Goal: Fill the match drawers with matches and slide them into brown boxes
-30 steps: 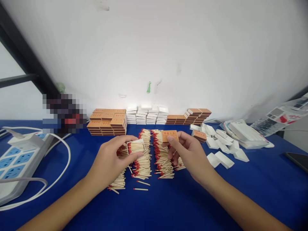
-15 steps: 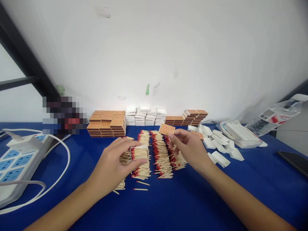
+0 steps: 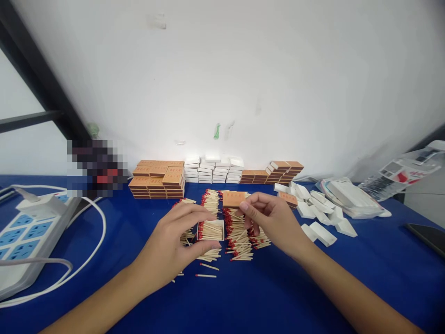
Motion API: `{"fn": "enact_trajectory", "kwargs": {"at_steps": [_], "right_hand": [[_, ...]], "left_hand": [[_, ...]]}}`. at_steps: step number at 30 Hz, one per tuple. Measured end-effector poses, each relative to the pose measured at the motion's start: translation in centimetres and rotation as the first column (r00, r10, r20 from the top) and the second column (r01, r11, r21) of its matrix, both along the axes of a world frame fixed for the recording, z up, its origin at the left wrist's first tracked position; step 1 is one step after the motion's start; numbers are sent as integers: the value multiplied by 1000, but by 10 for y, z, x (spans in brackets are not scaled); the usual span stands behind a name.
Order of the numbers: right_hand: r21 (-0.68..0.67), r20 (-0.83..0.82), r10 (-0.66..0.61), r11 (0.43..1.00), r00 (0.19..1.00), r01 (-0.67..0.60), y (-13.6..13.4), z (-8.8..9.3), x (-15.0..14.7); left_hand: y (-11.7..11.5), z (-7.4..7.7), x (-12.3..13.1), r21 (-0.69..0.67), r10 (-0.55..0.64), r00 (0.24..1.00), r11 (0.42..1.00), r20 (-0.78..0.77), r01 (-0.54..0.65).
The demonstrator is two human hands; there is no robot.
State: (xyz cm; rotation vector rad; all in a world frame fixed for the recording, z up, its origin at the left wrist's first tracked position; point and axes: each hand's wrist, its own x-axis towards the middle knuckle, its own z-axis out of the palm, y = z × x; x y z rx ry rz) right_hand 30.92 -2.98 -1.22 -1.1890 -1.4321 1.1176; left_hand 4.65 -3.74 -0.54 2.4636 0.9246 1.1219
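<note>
Between the thumb and fingers of my left hand (image 3: 174,236) is a white matchbox tray (image 3: 223,230), filled with red-tipped matches (image 3: 210,230). My right hand (image 3: 273,218) pinches an orange matchbox sleeve (image 3: 233,199) by its right end, up and to the right of the tray. Tray and sleeve are apart. Beneath both hands, loose matches (image 3: 239,241) lie in several rows on the blue table (image 3: 250,297). Two single matches (image 3: 206,276) lie at the near end of the rows. My palms and some of the right fingers are hidden.
Stacks of orange matchboxes (image 3: 156,181) and white trays (image 3: 212,172) line the wall. Loose white trays (image 3: 321,213) lie scattered at right, near a plastic bottle (image 3: 399,171) and a dark phone (image 3: 426,239). A power strip (image 3: 31,236) with white cables stands at left.
My left hand has shifted slightly right with the filled tray. In my right hand the sleeve has come lower and left, turned level, and is closer to the tray.
</note>
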Motion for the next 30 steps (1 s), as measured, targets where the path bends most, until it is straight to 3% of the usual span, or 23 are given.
{"fn": "enact_trajectory", "kwargs": {"at_steps": [5, 13, 24, 30], "right_hand": [[-50, -61, 113, 992, 992, -116, -17, -1, -21], [-110, -178, 81, 989, 981, -102, -24, 2, -28], [-176, -223, 145, 967, 964, -186, -25, -1, -30], [-82, -190, 70, 993, 979, -87, -31, 3, -32]], "left_hand": [[-3, -4, 2, 25, -17, 999, 1000, 31, 16], [-8, -3, 7, -117, 53, 992, 992, 113, -40], [-5, -1, 10, -245, 107, 983, 967, 146, -69], [-5, 3, 11, -262, 129, 972, 962, 197, -75]]}}
